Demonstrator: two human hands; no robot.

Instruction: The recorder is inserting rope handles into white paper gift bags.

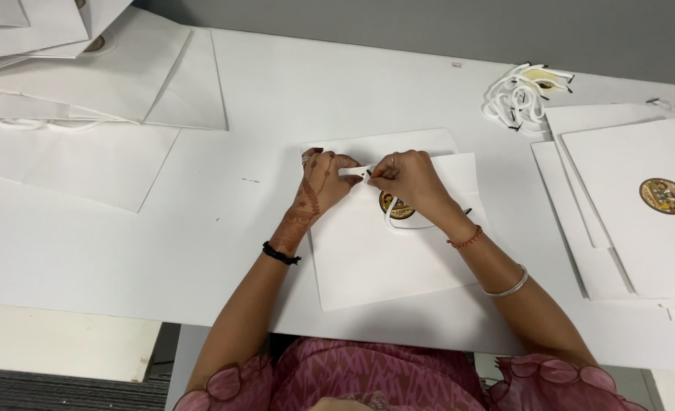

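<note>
A flat white paper bag (383, 251) lies on the white table (223, 228) right before the person, a round gold sticker (396, 205) partly hidden under the hands. The left hand (320, 183) and right hand (409, 179) both pinch a white cord handle (356, 172) at the bag's top edge, fingers closed on it. Loose cord handles (518, 99) sit far right beside stacked bags (641, 205); more bags (86, 84) lie far left
</note>
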